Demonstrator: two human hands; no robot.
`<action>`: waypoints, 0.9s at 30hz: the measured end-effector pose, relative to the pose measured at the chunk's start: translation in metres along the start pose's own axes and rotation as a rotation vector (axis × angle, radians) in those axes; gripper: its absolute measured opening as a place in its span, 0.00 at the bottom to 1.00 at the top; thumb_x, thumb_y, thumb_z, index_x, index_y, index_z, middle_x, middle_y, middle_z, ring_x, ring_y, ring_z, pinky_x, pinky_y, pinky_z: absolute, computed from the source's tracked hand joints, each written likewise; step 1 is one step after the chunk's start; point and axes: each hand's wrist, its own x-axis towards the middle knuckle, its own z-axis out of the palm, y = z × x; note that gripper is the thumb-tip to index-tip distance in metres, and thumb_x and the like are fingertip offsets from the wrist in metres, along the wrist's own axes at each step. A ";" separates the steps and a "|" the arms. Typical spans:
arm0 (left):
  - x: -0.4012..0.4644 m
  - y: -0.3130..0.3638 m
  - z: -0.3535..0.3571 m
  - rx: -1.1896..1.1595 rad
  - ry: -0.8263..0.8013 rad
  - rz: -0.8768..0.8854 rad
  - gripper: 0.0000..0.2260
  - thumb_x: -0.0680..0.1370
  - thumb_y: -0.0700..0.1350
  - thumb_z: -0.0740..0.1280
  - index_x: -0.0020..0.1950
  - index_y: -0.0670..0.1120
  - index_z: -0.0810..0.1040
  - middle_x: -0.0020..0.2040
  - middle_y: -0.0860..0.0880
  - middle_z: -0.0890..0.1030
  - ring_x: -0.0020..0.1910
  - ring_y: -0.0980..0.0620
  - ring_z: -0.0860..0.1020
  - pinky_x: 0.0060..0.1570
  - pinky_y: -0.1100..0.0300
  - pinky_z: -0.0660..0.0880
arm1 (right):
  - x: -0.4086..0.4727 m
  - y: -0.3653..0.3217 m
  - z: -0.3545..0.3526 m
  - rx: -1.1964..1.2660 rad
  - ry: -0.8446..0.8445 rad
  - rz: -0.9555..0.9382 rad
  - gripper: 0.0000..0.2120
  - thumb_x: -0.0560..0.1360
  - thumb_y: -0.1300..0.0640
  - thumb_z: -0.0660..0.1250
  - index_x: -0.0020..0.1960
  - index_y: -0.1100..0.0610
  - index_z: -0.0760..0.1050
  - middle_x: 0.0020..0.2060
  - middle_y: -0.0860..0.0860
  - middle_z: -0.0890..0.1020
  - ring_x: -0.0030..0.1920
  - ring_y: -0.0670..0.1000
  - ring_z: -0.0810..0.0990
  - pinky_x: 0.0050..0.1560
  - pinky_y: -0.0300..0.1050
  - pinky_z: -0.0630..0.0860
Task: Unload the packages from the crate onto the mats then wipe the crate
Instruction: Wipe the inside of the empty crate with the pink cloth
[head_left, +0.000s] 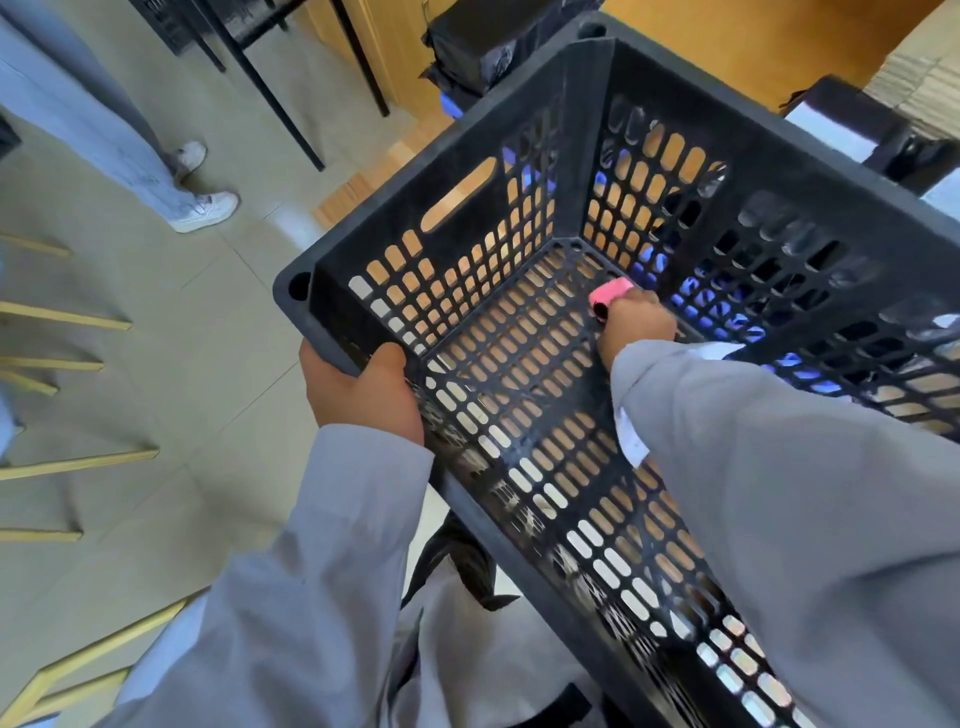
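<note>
From our head view, the black perforated plastic crate (597, 322) fills the centre, emptied. Our left hand (363, 389) grips its near corner; our right hand (636, 322) presses a pink sponge (610, 296) inside. One-handed hold, so scrubbing hard could tip it.

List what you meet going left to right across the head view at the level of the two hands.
Tiled floor → left hand gripping the crate's near corner → crate perforated bottom → right hand holding a pink wiper inside the crate → crate's right wall.
</note>
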 end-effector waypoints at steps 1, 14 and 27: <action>-0.001 0.001 0.000 -0.003 0.000 -0.003 0.17 0.74 0.37 0.65 0.61 0.47 0.73 0.42 0.49 0.78 0.40 0.46 0.79 0.39 0.55 0.77 | -0.006 -0.002 0.001 -0.005 -0.013 -0.005 0.14 0.78 0.64 0.63 0.64 0.64 0.73 0.60 0.60 0.76 0.61 0.60 0.75 0.55 0.54 0.76; -0.001 0.000 -0.001 0.019 -0.016 -0.031 0.16 0.73 0.41 0.65 0.59 0.51 0.73 0.47 0.46 0.80 0.46 0.41 0.80 0.48 0.42 0.80 | -0.089 -0.056 0.041 0.148 -0.288 -0.374 0.13 0.78 0.65 0.61 0.60 0.56 0.77 0.56 0.53 0.78 0.60 0.56 0.77 0.53 0.48 0.76; -0.001 -0.002 -0.002 -0.003 -0.028 -0.023 0.18 0.73 0.41 0.65 0.61 0.52 0.73 0.48 0.46 0.80 0.44 0.41 0.81 0.46 0.41 0.81 | -0.065 -0.030 0.006 0.611 -0.593 -0.233 0.13 0.78 0.61 0.66 0.62 0.56 0.79 0.51 0.56 0.84 0.38 0.50 0.80 0.37 0.40 0.77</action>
